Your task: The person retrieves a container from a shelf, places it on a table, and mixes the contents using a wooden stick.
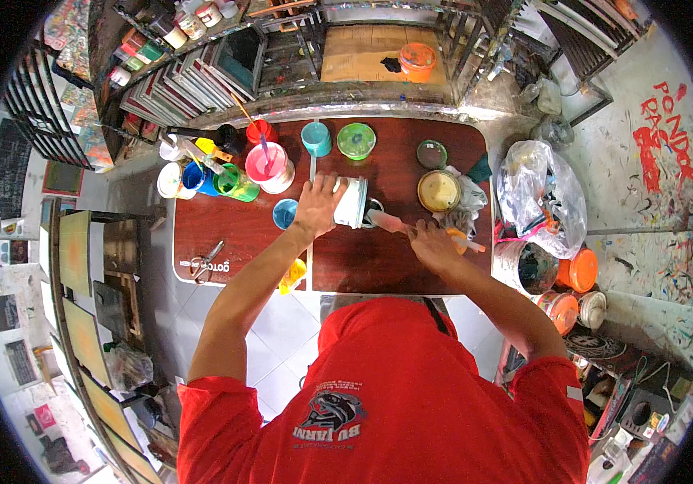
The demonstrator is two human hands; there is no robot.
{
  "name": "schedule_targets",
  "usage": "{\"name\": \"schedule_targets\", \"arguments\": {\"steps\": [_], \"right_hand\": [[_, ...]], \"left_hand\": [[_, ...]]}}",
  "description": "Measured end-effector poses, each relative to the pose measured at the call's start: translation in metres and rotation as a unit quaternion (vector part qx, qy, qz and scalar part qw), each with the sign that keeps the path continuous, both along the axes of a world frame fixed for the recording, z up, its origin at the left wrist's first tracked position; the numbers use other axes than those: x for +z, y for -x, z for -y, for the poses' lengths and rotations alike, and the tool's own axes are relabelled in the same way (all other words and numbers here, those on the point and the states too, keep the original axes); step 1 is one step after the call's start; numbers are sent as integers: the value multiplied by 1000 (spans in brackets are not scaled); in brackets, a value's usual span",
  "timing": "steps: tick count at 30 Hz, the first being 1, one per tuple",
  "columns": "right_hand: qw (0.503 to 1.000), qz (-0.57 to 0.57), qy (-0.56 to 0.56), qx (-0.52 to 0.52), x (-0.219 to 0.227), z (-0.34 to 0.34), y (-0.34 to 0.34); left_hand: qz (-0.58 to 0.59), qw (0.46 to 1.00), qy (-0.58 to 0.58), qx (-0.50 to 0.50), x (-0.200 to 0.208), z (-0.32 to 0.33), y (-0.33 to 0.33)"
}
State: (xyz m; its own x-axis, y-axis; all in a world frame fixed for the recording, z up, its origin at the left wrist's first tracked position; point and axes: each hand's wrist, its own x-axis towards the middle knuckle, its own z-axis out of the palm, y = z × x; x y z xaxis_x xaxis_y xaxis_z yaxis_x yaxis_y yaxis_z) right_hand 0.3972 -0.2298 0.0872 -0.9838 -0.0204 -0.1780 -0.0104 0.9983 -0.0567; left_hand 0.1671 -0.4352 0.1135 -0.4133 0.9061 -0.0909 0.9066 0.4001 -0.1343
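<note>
Tub (349, 203) in left grip (318, 207), spatula (389, 222) in right grip (432, 245)

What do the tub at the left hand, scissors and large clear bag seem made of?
White tub: probably plastic, judging by its smooth, even wall. Scissors: likely metal blades, silvery; handle material unclear. Large clear bag: thin plastic film, glossy, with see-through, crinkled folds.

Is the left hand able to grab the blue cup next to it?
Probably not yet: the left hand is holding the white tub. Nothing seems to block the blue cup, though.
</note>
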Motion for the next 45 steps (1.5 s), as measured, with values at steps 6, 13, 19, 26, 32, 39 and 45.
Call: {"name": "schedule_targets", "arguments": {"steps": [6,13,19,26,32,39,45], "right_hand": [[999,46,26,-16,5,-10,-15],[1000,9,27,4,62,-13,-21],[994,-102,17,-22,77,-12,-20],[988,-154,31,7,84,-18,19],[974,-225,8,38,76,-42,48],[984,-116,122,-50,46,-57,50],[953,-101,267,-105,34,-33,42]], "left_hand": [[9,1000,-10,5,0,0,-1],[22,999,-7,24,0,1,-2],[59,994,-85,28,-7,11,1],[109,979,-175,-4,5,20,14],[152,972,-178,-30,22,20,26],[144,957,-243,-65,41,12,33],[114,959,-246,-88,31,16,24]]}}
